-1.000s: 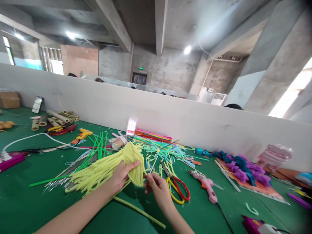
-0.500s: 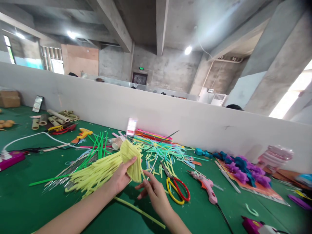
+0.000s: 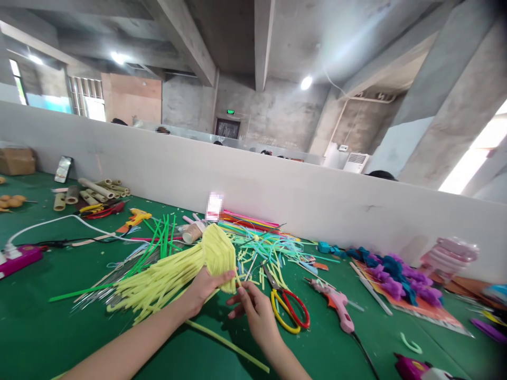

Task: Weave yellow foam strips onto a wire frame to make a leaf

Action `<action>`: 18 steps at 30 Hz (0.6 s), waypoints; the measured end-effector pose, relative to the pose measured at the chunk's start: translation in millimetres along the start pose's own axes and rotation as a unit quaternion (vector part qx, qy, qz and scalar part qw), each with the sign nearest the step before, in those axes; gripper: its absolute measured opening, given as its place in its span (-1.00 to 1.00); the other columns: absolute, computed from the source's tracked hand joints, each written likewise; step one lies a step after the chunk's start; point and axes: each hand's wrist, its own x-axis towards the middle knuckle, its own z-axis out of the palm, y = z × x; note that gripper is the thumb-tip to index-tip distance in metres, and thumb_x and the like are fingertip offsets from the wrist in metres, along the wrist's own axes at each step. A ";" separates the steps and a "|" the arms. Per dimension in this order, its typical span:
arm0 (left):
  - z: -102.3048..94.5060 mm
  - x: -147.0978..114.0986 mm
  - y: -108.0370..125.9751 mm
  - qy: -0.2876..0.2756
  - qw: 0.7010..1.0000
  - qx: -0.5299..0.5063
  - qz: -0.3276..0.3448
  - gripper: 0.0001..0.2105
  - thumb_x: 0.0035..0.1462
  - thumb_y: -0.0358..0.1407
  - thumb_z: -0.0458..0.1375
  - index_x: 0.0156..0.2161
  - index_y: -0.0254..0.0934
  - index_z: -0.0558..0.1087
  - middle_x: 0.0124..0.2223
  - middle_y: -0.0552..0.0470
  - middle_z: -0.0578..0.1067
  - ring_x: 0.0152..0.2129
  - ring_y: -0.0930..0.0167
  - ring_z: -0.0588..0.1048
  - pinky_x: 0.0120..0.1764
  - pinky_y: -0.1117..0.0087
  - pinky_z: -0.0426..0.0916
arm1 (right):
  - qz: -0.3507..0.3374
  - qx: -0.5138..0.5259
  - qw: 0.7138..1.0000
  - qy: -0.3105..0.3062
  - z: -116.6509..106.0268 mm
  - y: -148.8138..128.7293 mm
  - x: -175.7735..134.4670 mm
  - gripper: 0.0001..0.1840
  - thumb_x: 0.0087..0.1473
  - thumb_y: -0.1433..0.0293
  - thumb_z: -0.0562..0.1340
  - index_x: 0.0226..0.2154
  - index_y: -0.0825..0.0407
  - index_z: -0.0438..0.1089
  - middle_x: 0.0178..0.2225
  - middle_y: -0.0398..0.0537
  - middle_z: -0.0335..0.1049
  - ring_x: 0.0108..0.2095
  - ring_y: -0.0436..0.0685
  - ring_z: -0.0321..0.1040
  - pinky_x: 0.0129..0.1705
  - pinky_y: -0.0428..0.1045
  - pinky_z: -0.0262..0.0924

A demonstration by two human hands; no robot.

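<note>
My left hand (image 3: 203,289) is closed on a fan-shaped piece of yellow pipe cleaners (image 3: 218,248) laid side by side, its thumb pressing near the lower right edge. At that same edge, my right hand (image 3: 253,310) pinches a yellow pipe cleaner (image 3: 238,277) between thumb and forefinger; the other fingers curl loosely. Behind my left hand spreads a loose bundle of yellow pipe cleaners (image 3: 158,279) on the green table. One single yellow stem (image 3: 229,345) lies below my hands. Scissors (image 3: 289,306) with red and yellow handles rest just right of my right hand.
A pink glue gun (image 3: 336,303) lies to the right, beyond the scissors. Cut green and blue stems (image 3: 273,245) litter the area behind. Farther left are a yellow glue gun (image 3: 138,216) and bamboo pieces (image 3: 97,190). A white partition (image 3: 317,195) bounds the table's back.
The yellow piece has shifted slightly right and turned a little. My left thumb has slid down toward its right edge. My right hand has moved slightly right, still at the strand.
</note>
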 end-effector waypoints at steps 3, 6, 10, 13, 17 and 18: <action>-0.9 0.9 -0.8 0.005 0.998 0.061 0.003 -0.65 -0.11 -0.15 0.34 -0.23 -0.33 0.53 -0.34 -0.05 0.56 -0.49 0.35 0.47 -0.51 0.44 0.32 | 0.007 -0.002 1.000 0.001 0.3 0.6 0.2 -0.60 0.15 0.00 0.07 -0.28 -0.01 0.31 -0.46 -0.08 0.48 -0.59 0.09 0.42 -0.50 -0.05 0.26; 0.2 1.0 -1.1 0.010 0.994 0.101 0.031 -0.67 -0.11 -0.12 0.33 -0.28 -0.33 0.53 -0.42 -0.01 0.53 -0.57 0.40 0.42 -0.64 0.49 0.21 | 0.003 -0.014 1.000 0.003 -0.5 0.9 0.2 -0.59 0.15 0.00 0.07 -0.32 -0.01 0.32 -0.47 -0.08 0.48 -0.58 0.09 0.42 -0.49 -0.05 0.27; 4.7 -1.3 0.9 0.032 0.993 0.098 0.060 -0.70 -0.10 -0.13 0.33 -0.34 -0.33 0.51 -0.42 0.00 0.51 -0.57 0.42 0.41 -0.60 0.48 0.27 | -0.002 -0.034 0.999 -0.007 1.0 -0.5 -2.2 -0.56 0.17 0.01 0.05 -0.35 0.02 0.36 -0.46 -0.05 0.48 -0.55 0.11 0.43 -0.47 -0.04 0.28; 6.7 -3.0 2.5 0.015 0.995 0.083 0.062 -0.73 -0.07 -0.15 0.32 -0.34 -0.35 0.51 -0.47 0.04 0.49 -0.60 0.45 0.39 -0.60 0.50 0.27 | -0.007 -0.046 0.998 -0.030 4.8 -0.8 -4.4 -0.55 0.18 0.02 0.04 -0.29 0.04 0.41 -0.46 -0.04 0.48 -0.52 0.12 0.44 -0.45 -0.04 0.27; 5.4 -2.9 2.6 0.007 0.996 0.063 0.057 -0.75 -0.08 -0.20 0.33 -0.33 -0.35 0.52 -0.46 0.02 0.52 -0.57 0.43 0.44 -0.50 0.47 0.34 | 0.007 -0.021 0.999 -0.034 8.4 1.8 -4.3 -0.51 0.17 0.01 0.05 -0.26 0.06 0.43 -0.49 -0.04 0.48 -0.51 0.12 0.44 -0.46 -0.05 0.25; 4.8 -2.6 2.4 0.010 0.997 0.062 0.052 -0.75 -0.10 -0.21 0.35 -0.32 -0.34 0.53 -0.42 -0.01 0.55 -0.53 0.40 0.47 -0.46 0.45 0.36 | 0.011 -0.011 0.999 -0.032 8.8 2.5 -3.9 -0.50 0.16 0.00 0.06 -0.27 0.07 0.43 -0.50 -0.05 0.48 -0.52 0.12 0.43 -0.47 -0.06 0.23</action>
